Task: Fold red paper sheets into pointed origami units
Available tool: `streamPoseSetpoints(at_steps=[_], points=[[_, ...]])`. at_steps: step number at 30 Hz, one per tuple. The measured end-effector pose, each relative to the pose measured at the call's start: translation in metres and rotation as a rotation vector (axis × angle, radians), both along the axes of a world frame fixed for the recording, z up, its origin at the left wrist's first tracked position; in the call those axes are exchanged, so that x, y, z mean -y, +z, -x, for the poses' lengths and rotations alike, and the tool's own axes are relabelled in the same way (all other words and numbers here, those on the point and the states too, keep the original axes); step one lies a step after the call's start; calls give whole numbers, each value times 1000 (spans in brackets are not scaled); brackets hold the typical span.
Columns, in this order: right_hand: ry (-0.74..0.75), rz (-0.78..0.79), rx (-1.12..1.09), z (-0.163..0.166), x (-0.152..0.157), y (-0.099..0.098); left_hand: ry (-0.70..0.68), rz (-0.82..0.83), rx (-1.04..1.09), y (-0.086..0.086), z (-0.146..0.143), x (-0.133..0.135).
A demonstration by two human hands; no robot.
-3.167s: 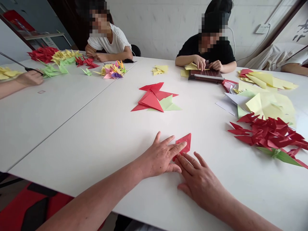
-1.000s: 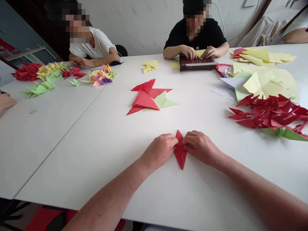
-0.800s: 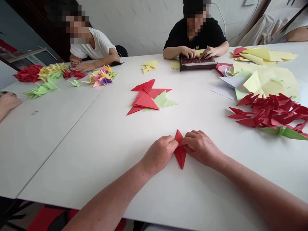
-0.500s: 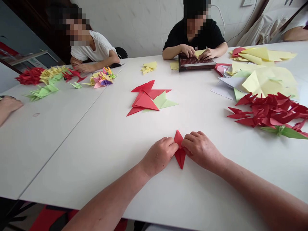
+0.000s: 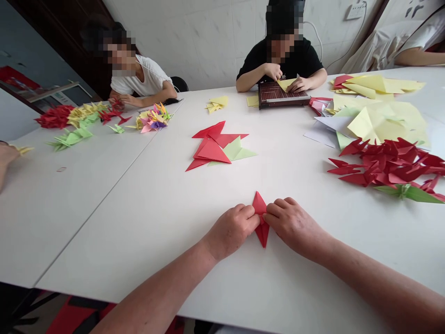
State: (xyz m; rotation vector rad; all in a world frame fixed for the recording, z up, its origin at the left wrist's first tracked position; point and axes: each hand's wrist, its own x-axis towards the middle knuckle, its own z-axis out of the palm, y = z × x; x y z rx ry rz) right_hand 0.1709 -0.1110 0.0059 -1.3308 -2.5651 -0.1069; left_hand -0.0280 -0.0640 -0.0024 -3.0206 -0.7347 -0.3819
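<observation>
A small red folded paper piece (image 5: 260,229), kite-shaped with points at top and bottom, lies on the white table (image 5: 146,218) in front of me. My left hand (image 5: 231,229) presses and pinches its left side with curled fingers. On its right side my right hand (image 5: 294,225) does the same, fingers curled. Both hands meet at the middle of the paper and hide that part.
Red and green folded sheets (image 5: 217,146) lie at table centre. A heap of red folded pieces (image 5: 389,164) and yellow sheets (image 5: 385,120) sit right. A person in black works at a paper cutter (image 5: 283,96); another in white sits by coloured pieces (image 5: 153,120). A hand (image 5: 7,155) shows at far left.
Earlier my hands lay flat with stretched fingers on a wider red piece. Now the fingers are curled and the paper is a narrow kite standing point up. The view has tilted slightly.
</observation>
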Motion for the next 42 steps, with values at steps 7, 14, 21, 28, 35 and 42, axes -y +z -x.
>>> streamPoseSetpoints(at_steps=[7,14,21,28,35,42], points=[[-27,-47,39,1,17,-7,85,70,-137,14,9,24],[-86,-99,79,6,28,-10,240,51,-213,22,2,48],[-269,-128,72,2,41,-12,297,42,-178,16,1,57],[-38,-100,-57,16,43,-15,327,30,-154,17,-1,63],[-117,-95,4,8,51,-20,369,64,-150,18,0,64],[-213,-72,-14,-1,54,-25,353,78,-95,13,4,61]])
